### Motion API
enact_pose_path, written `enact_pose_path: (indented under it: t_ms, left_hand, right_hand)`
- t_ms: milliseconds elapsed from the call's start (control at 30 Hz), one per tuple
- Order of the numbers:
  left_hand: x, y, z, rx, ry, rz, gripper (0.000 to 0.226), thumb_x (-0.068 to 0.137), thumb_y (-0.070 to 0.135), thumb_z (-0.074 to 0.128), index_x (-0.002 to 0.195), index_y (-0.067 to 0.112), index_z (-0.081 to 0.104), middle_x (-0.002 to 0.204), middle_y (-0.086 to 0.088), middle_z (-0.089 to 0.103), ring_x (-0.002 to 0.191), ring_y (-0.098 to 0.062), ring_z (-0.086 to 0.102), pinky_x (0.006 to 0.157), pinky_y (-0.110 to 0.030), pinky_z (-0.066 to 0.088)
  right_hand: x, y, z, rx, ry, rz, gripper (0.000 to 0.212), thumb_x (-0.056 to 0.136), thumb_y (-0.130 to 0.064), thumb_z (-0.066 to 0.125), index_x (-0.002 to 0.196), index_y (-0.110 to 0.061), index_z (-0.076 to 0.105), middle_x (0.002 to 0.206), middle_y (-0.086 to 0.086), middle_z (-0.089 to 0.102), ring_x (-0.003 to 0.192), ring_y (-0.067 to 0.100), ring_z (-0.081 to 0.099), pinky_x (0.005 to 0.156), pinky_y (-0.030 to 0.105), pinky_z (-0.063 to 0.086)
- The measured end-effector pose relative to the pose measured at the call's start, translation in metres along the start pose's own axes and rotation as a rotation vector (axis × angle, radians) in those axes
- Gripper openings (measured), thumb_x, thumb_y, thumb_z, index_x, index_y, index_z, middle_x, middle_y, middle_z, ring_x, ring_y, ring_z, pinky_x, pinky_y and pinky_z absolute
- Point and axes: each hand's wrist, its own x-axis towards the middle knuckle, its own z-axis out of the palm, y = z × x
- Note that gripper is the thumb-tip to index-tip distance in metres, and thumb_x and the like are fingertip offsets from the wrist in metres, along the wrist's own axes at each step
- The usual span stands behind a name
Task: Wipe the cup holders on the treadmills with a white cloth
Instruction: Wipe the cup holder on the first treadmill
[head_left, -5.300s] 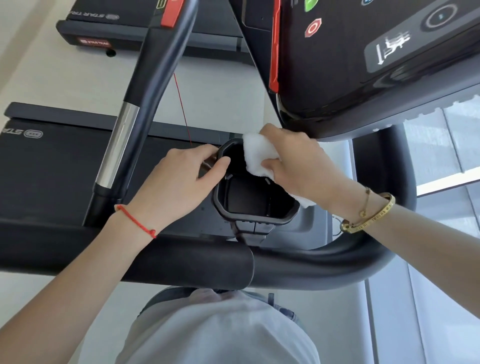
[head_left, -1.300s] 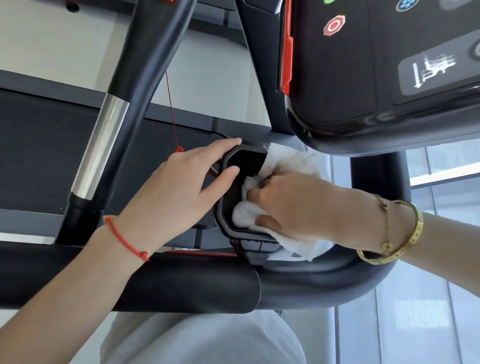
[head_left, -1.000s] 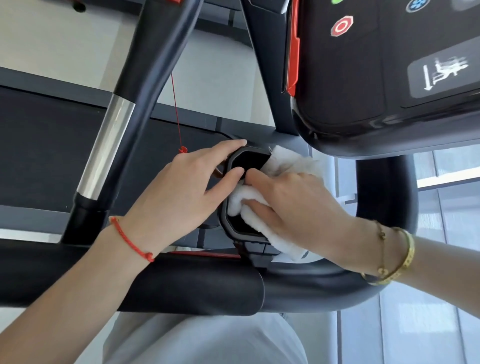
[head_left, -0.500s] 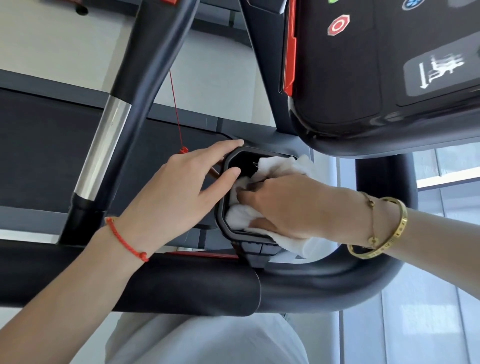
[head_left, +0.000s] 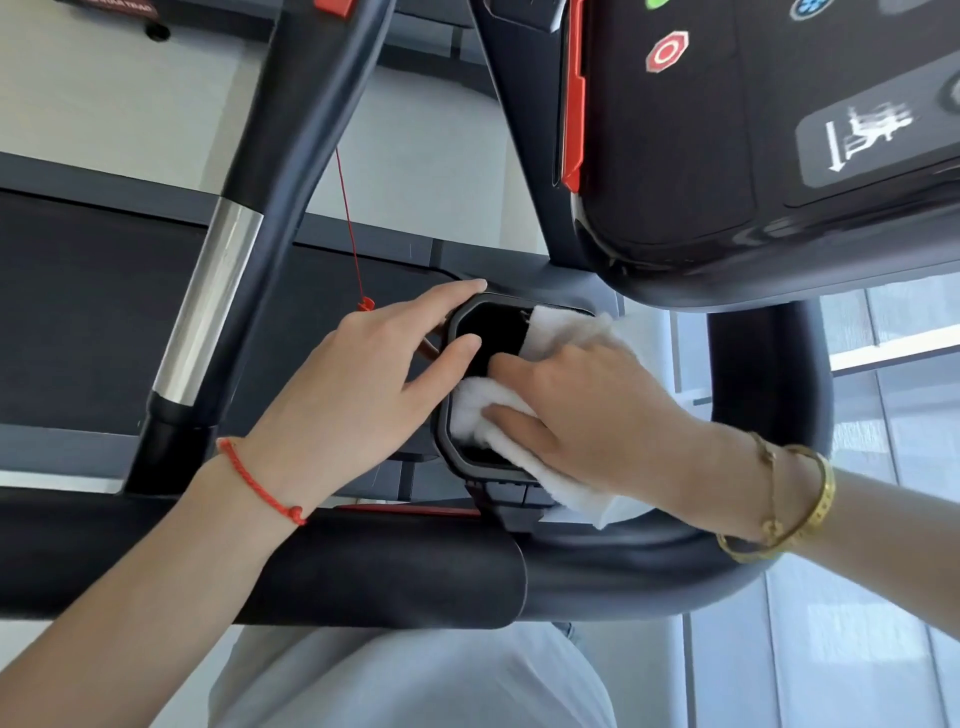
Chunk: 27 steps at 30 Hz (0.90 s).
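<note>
The black cup holder (head_left: 448, 453) with an eight-sided rim hangs under the treadmill console, just beyond the front handlebar. My right hand (head_left: 597, 415) grips the white cloth (head_left: 470, 410) and pushes it down into the holder's near half. More of the cloth sticks out past the rim at the far right and near right. My left hand (head_left: 358, 384) rests against the holder's left side: the thumb lies on the rim and the forefinger runs along the far edge, both fairly straight. The far left part of the holder's inside shows dark and uncovered.
The console (head_left: 727, 156), with a red stop button, overhangs the holder on the right. A black and silver upright handle (head_left: 208, 291) rises at left, with a red safety cord (head_left: 350, 228) beside it. The padded handlebar (head_left: 374, 571) crosses in front of me. The treadmill belt (head_left: 78, 312) lies below.
My right hand has rubbed the cloth back and forth inside the holder and now lies flatter, over the near part. My left hand has stayed on the rim.
</note>
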Motion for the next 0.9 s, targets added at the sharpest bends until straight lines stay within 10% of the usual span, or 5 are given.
enact_pose_path:
  t_ms: [100, 333, 500, 667, 900]
  left_hand:
    - [-0.001, 0.003, 0.0, 0.002, -0.001, -0.005, 0.047, 0.098, 0.046, 0.045, 0.145, 0.044, 0.042, 0.109, 0.019, 0.064, 0.064, 0.017, 0.052, 0.061, -0.014, 0.037]
    - [-0.001, 0.003, -0.001, 0.017, -0.022, -0.035, 0.049, 0.096, 0.053, 0.04, 0.145, 0.049, 0.038, 0.113, 0.025, 0.057, 0.108, -0.002, 0.058, 0.086, -0.027, 0.049]
    - [-0.003, 0.007, -0.002, 0.04, -0.018, -0.031, 0.049, 0.099, 0.049, 0.042, 0.147, 0.046, 0.037, 0.109, 0.019, 0.06, 0.07, 0.015, 0.055, 0.075, -0.03, 0.045]
    - [-0.005, 0.009, -0.002, 0.067, -0.025, -0.055, 0.054, 0.097, 0.052, 0.04, 0.149, 0.041, 0.034, 0.129, 0.012, 0.061, 0.111, -0.01, 0.061, 0.094, -0.037, 0.051]
    - [-0.012, 0.01, -0.001, 0.136, -0.023, -0.039, 0.058, 0.098, 0.051, 0.039, 0.153, 0.036, 0.029, 0.129, 0.008, 0.061, 0.109, -0.02, 0.062, 0.094, -0.044, 0.051]
  right_hand:
    - [-0.001, -0.005, 0.001, 0.046, 0.124, 0.077, 0.038, 0.087, -0.04, 0.034, 0.085, -0.015, 0.062, 0.047, -0.002, 0.051, 0.037, 0.024, 0.051, 0.047, 0.023, 0.02]
    - [0.016, -0.006, -0.007, 0.042, -0.195, -0.094, 0.045, 0.101, -0.047, 0.036, 0.135, -0.018, 0.039, 0.109, 0.004, 0.063, 0.095, 0.03, 0.062, 0.063, 0.033, 0.03]
    - [0.017, -0.003, -0.015, -0.02, -0.354, -0.12, 0.056, 0.098, -0.057, 0.036, 0.139, -0.019, 0.034, 0.12, 0.004, 0.059, 0.089, 0.023, 0.051, 0.072, 0.033, 0.029]
    - [0.013, 0.001, -0.015, -0.163, -0.428, -0.14, 0.056, 0.099, -0.058, 0.031, 0.127, -0.011, 0.044, 0.103, 0.008, 0.062, 0.076, 0.024, 0.042, 0.074, 0.036, 0.033]
    - [0.007, 0.003, -0.013, -0.044, -0.365, -0.048, 0.034, 0.096, -0.049, 0.046, 0.101, -0.019, 0.062, 0.064, -0.006, 0.036, 0.071, 0.021, 0.045, 0.07, 0.033, 0.04]
